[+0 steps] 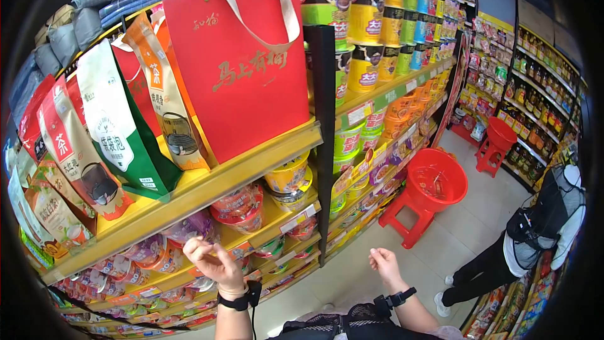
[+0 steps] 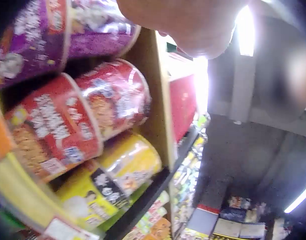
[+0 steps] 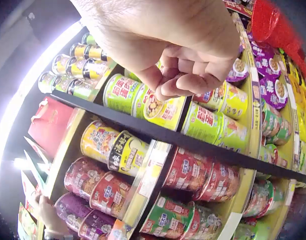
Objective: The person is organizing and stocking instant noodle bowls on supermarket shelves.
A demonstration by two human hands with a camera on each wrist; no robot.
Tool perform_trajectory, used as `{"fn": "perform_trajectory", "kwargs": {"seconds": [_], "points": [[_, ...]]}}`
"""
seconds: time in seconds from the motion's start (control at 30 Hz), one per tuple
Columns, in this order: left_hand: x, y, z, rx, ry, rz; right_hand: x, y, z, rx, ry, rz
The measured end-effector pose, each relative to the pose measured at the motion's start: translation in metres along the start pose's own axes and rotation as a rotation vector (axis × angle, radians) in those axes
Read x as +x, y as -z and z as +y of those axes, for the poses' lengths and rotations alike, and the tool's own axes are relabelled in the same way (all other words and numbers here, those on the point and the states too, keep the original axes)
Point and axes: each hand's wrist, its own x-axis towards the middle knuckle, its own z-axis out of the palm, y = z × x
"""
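My left hand [image 1: 217, 266] is raised before the shelf of instant noodle tubs, fingers loosely bent and holding nothing. Just behind its fingertips in the head view sits a purple noodle tub [image 1: 196, 225], with red noodle tubs [image 1: 238, 206] to the right. The left wrist view has red tubs [image 2: 58, 127] and yellow tubs [image 2: 130, 162] at close range. My right hand [image 1: 387, 264] hangs over the aisle floor, apart from the shelf. Its fingers curl loosely toward the thumb with nothing between them, as the right wrist view shows.
On the upper shelf stand a red gift bag [image 1: 242, 69] and several tea pouches [image 1: 126, 126]. A red stool [image 1: 409, 217] with a red basin [image 1: 437, 179] takes up part of the aisle. To the right, a person [image 1: 535, 226] in a dark vest stands by another shelf.
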Motion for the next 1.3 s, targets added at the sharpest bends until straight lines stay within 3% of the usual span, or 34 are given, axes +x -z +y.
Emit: {"fn": "perform_trajectory", "kwargs": {"seconds": [0.1,0.13,0.3,0.33,0.93,1.13,1.2,1.27,1.3], "points": [[0.036,-0.028,0.027,0.05,-0.271,-0.101,-0.007,-0.019,0.006,-0.009,-0.074,-0.108],[0.053,-0.034,0.037,0.183,-0.375,-0.236,-0.009,-0.024,0.005,-0.023,-0.082,-0.123],[0.089,-0.074,0.039,0.519,-0.304,-0.421,0.007,-0.03,-0.002,-0.05,-0.113,-0.102],[0.091,-0.068,0.037,0.628,-0.329,-0.409,0.013,-0.031,-0.006,-0.07,-0.089,-0.12],[0.095,-0.091,0.016,0.703,-0.555,-0.142,0.022,0.037,0.007,0.059,-0.187,-0.023],[0.098,-0.086,0.008,0.755,-0.541,-0.074,0.018,0.103,0.01,0.087,-0.206,0.027],[0.095,-0.088,0.033,0.794,-0.551,-0.123,0.019,0.138,0.001,0.112,-0.201,0.024],[0.077,-0.094,0.06,0.862,-0.485,-0.034,0.021,0.178,-0.002,0.128,-0.195,0.022],[0.068,-0.094,0.067,0.787,-0.555,-0.05,0.021,0.196,0.001,0.115,-0.191,0.039]]}}
